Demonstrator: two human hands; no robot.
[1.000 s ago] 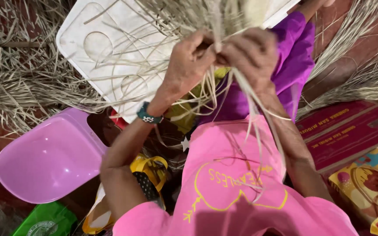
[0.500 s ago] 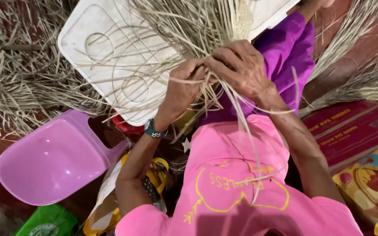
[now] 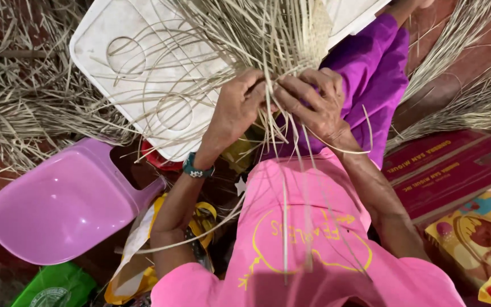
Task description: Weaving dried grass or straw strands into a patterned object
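At nine o'clock a heap of dry straw strands [image 3: 26, 113] lies loose on the floor, and below it, toward eight o'clock, sits a pink plastic scoop [image 3: 66, 202]. Up at eleven o'clock a white plastic tray [image 3: 143, 74] with round recesses lies under the fanned-out ends of the work.

The left hand [image 3: 235, 111], a teal wristband [image 3: 196, 169] on its wrist, is closed in a pinch on the pale straw strips [image 3: 268, 40] just where the loose strands meet the plaited part. Touching it at twelve o'clock, the right hand [image 3: 313, 102] is curled shut around the same bunch, fingers hooked over single strips. A small woven patch [image 3: 316, 31] shows above the right hand, and long free strips hang toward six o'clock over the pink shirt [image 3: 308, 227].

The strips look very light, thin and springy: flexible along their length, but probably brittle if creased sharply, and smooth enough to slide out of a loose pinch. The best hold seems to be close to the woven edge, between thumb and fingertips, since the free ends would only whip about.

At three o'clock lie red cardboard boxes [image 3: 456, 176] and more straw [image 3: 473, 96].
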